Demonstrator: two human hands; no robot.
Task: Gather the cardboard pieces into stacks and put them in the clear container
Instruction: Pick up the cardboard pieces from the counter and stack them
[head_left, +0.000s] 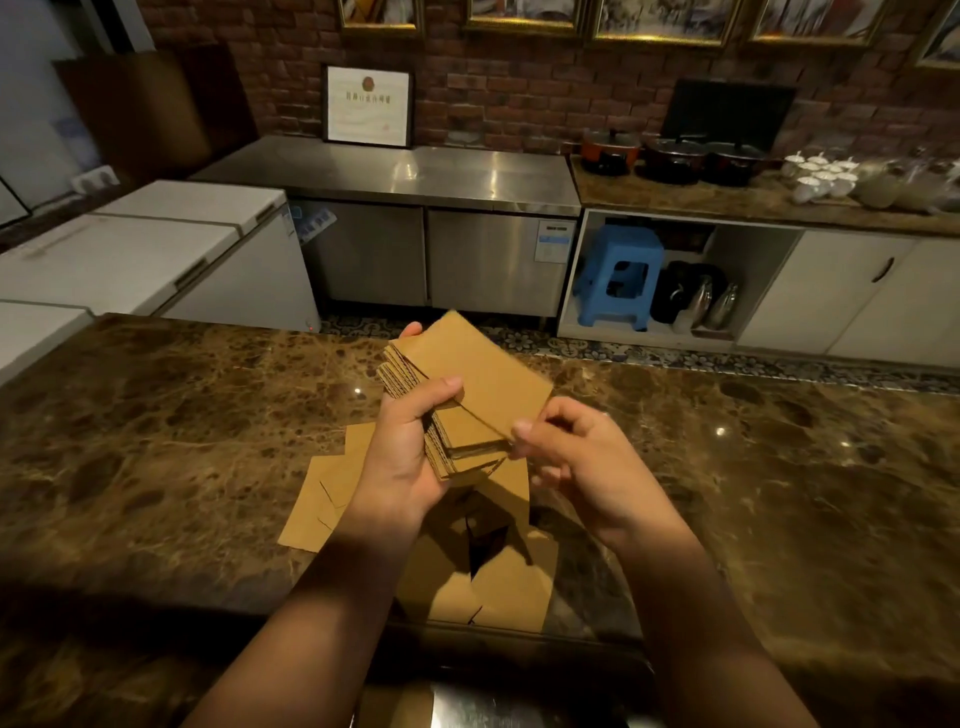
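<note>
My left hand (400, 457) grips a thick stack of brown corrugated cardboard pieces (467, 395), held up above the marble counter with the thumb across its top. My right hand (576, 462) pinches the stack's near right corner with thumb and fingertips. Loose cardboard pieces (498, 582) lie flat on the counter under my hands, and more of these flat pieces (324, 499) stick out to the left of my left wrist. No clear container is in view.
The brown marble counter (156, 457) spreads wide to both sides. Beyond it are white chest freezers (156, 249), a steel worktop (395, 176), a blue stool (621, 275), and pots (670, 156) and white cups (821, 176) on the far right shelf.
</note>
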